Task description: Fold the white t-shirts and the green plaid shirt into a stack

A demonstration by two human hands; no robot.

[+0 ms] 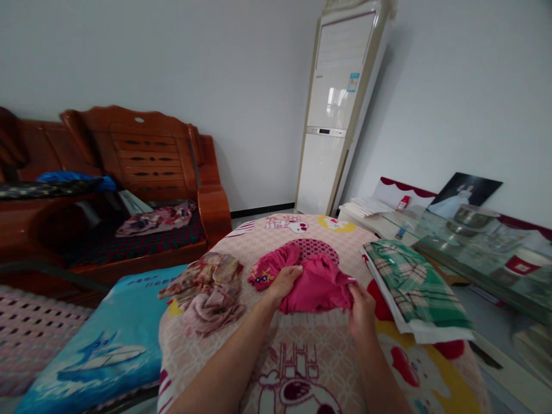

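A bright pink garment (317, 284) with an embroidered flower patch at its left end lies bunched on the round table. My left hand (285, 283) is closed on the middle of it, the thumb on top. My right hand (361, 305) pinches its right edge, where a small white tag shows by the fingers. To the left sits a crumpled floral cloth (211, 287) with a paler pink part at the front. Off to the right is a folded green plaid cloth (414, 282) on top of something white.
A patterned blanket (310, 333) covers the table. Behind stand a wooden armchair (146, 155) and a tall white air conditioner (323, 126). At right, a glass-topped cabinet (478, 247) holds a metal bowl (474, 215) and a photo (463, 195). A blue cushion (116, 339) lies front left.
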